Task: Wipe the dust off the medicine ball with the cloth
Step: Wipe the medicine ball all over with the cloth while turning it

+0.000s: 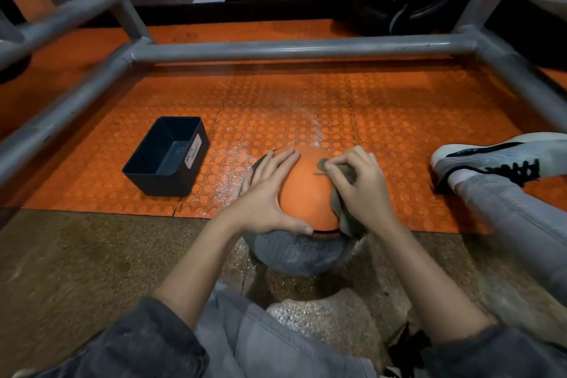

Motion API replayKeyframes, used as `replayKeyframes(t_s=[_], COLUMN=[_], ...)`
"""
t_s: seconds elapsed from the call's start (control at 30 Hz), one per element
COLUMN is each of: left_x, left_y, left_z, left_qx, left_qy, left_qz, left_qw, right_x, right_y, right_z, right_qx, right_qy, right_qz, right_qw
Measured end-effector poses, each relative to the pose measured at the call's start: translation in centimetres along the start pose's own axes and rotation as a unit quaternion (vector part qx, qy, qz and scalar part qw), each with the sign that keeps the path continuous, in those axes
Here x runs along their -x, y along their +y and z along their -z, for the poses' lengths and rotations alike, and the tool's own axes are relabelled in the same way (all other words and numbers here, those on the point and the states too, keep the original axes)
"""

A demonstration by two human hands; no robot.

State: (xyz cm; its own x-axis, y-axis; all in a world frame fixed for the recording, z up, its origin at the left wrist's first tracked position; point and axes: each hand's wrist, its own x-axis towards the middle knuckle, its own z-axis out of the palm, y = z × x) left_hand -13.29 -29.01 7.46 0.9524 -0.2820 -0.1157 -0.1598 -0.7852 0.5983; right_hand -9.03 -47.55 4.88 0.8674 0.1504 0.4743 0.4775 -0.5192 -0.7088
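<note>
The medicine ball (302, 193) sits on the floor at the mat's (399, 120) near edge. The left hand (270, 193) lies flat, fingers spread, steadying it; the right hand (357, 184) pinches the cloth (340, 202) against its right side. It looks heavy and grippy, so brace it from above.

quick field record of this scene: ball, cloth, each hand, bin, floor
ball: orange and grey medicine ball, on the floor
cloth: olive-grey cloth against the ball's right side
left hand: spread flat on the ball
right hand: pinches the cloth
bin: black plastic bin, left of ball
floor: white dust on orange studded mat
</note>
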Motion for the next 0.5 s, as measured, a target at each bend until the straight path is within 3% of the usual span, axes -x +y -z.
replayKeyframes(t_s=[0.23, 0.5], left_x=[-1.8, -1.3], left_y=[1.0, 1.1], left_z=[1.0, 0.1], left_qx=[0.008, -0.002], left_qy=[-0.002, 0.005], left_qz=[0.035, 0.018], left_qw=[0.999, 1.000], right_x=[5.6, -0.2], right_y=[-1.2, 0.0], right_z=[-0.7, -0.7], right_qx=[0.001, 0.021], right_qy=[0.004, 0.022], right_qz=[0.043, 0.015], right_qw=[0.999, 0.999])
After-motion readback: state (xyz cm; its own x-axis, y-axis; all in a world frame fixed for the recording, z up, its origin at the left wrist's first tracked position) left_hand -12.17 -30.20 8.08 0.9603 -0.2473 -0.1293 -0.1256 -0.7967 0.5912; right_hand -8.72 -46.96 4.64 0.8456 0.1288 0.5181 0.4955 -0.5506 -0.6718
